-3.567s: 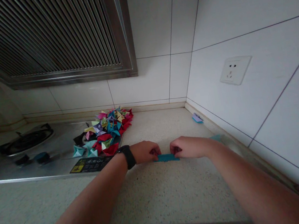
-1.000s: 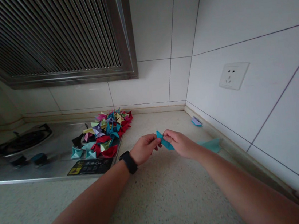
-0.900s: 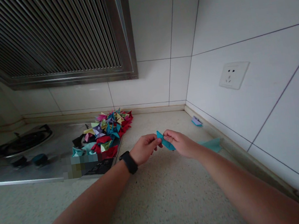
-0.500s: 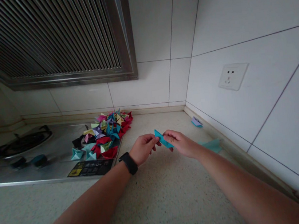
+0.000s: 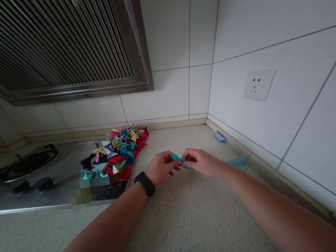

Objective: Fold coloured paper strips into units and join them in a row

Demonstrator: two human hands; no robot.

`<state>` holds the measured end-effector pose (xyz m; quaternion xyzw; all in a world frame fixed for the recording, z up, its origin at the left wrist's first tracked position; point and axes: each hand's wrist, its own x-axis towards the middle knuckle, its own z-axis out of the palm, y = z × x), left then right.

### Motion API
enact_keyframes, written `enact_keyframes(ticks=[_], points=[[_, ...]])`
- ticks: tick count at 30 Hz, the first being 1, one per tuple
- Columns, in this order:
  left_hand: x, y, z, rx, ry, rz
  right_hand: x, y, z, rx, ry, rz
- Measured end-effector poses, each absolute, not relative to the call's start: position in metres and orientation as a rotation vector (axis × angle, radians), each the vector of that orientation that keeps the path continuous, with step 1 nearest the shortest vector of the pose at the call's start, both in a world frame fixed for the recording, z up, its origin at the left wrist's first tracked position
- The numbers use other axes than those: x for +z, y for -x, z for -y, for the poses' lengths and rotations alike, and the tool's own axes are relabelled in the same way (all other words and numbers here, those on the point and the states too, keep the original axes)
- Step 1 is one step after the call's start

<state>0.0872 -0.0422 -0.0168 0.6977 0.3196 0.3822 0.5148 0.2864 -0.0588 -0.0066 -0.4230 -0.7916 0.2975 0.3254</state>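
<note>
A small piece of folded blue paper (image 5: 176, 158) is held between both hands, above the speckled counter (image 5: 198, 213). My left hand (image 5: 163, 169) pinches its left part with thumb and fingers; a black watch is on that wrist. At the right part, my right hand (image 5: 201, 163) pinches the same paper. The fingers cover much of it, so its full shape is hidden. A pile of colourful folded paper pieces (image 5: 117, 153) lies to the left, partly on the stove. Beyond my right wrist rests a flat pale teal sheet of paper (image 5: 237, 163).
A steel gas stove (image 5: 67, 164) with a black burner (image 5: 26, 163) and two knobs takes up the left side. Over it hangs a range hood (image 5: 83, 91). By the right wall are a small lilac and blue paper piece (image 5: 219, 136) and a wall socket (image 5: 260, 85).
The blue paper has been turned so less of its face shows. My fingers have shifted on it, and the hands have drawn slightly closer together. The view has moved slightly.
</note>
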Motion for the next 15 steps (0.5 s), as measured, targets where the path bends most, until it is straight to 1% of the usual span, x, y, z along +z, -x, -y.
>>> enact_keyframes(ticks=[3, 5, 15], points=[[-0.014, -0.088, 0.043, 0.986, -1.587, -0.767, -0.008, -0.287, 0.057, 1.023, 1.028, 1.999], [-0.013, -0.088, 0.044, 1.008, -1.561, -0.757, -0.008, -0.288, 0.056, 1.123, 0.992, 1.99], [-0.011, -0.087, 0.051, 0.929, -1.49, -0.569, 0.006, -0.294, 0.061, 1.076, 1.018, 2.06]])
